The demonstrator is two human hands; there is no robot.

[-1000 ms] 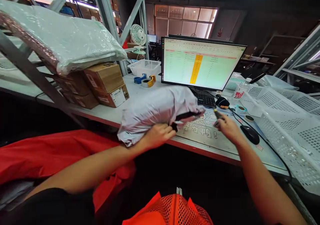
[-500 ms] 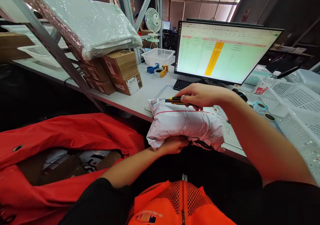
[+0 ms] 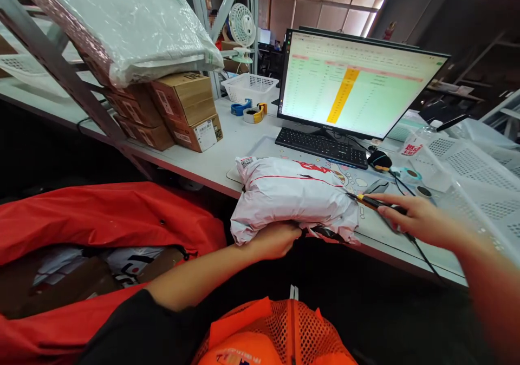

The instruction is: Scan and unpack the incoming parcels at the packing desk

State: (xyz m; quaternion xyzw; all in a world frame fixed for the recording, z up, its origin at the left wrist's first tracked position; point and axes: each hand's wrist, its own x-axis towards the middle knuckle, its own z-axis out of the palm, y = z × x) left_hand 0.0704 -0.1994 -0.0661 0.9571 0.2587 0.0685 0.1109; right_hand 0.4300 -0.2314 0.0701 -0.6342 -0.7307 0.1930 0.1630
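A puffy white mailer bag (image 3: 292,194) with red print and a label lies at the table's front edge. My left hand (image 3: 278,238) grips its near underside, fingers curled under it. My right hand (image 3: 418,219) is closed round a black and yellow utility knife (image 3: 376,202), whose tip sits at the bag's right end. A thin slit line runs along the top of the bag.
A monitor (image 3: 353,83), keyboard (image 3: 320,145) and mouse (image 3: 377,160) stand behind the bag. Cardboard boxes (image 3: 184,116) and tape rolls (image 3: 249,113) are to the left, white perforated baskets (image 3: 475,175) to the right. A red sack (image 3: 93,219) with parcels lies open by my left side.
My right hand has drawn the knife from the bag's left end across its top to the right end. The left hand stays under the bag.
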